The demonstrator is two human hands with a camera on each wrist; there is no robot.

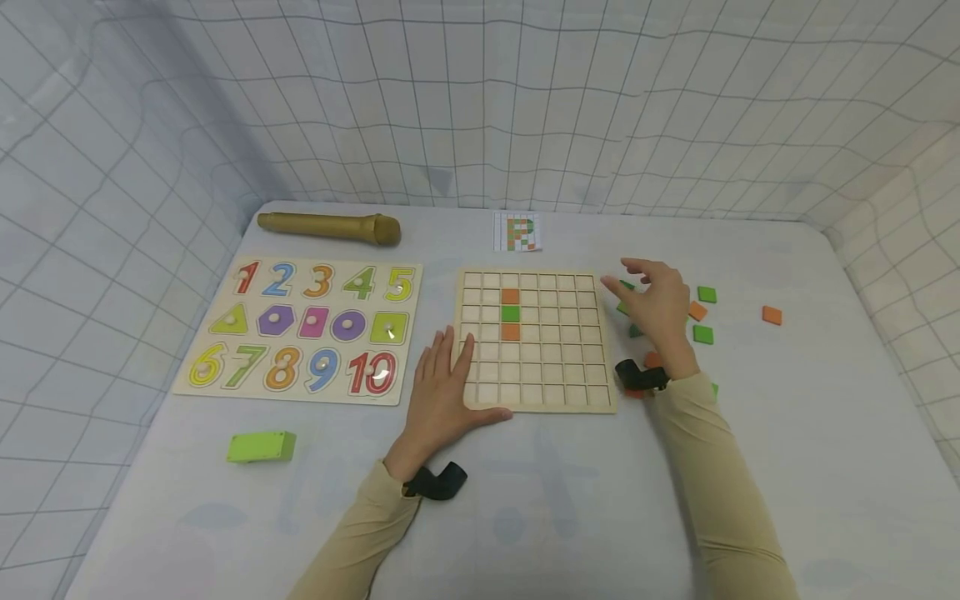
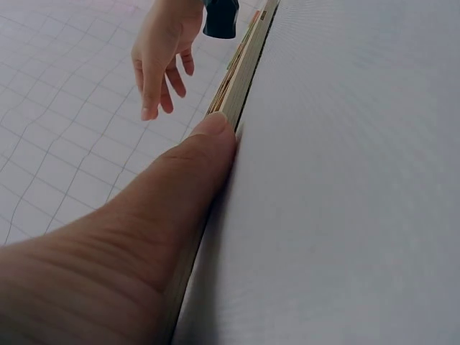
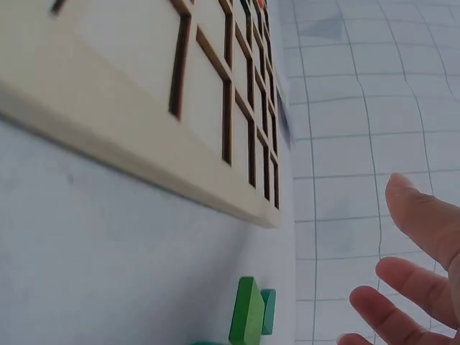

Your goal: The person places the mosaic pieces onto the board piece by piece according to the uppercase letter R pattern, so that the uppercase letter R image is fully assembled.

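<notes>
A wooden grid board (image 1: 555,351) lies in the middle of the table, with an orange tile (image 1: 511,297), a green tile (image 1: 511,314) and another orange tile (image 1: 511,332) stacked in one column of cells. My left hand (image 1: 441,400) rests at its front left corner, fingers stretched along the left side and thumb along the front edge, as the left wrist view also shows. To the right of the board my right hand (image 1: 660,304) hovers with thumb and fingers apart and nothing between them. Green tiles (image 3: 247,316) lie below it, partly hidden by the hand in the head view.
More loose tiles spread to the right, among them a green tile (image 1: 707,294) and an orange tile (image 1: 772,315). A small pattern card (image 1: 517,243) lies behind the board. At left are a number puzzle (image 1: 300,392), a gold microphone (image 1: 322,225) and a green block (image 1: 258,447).
</notes>
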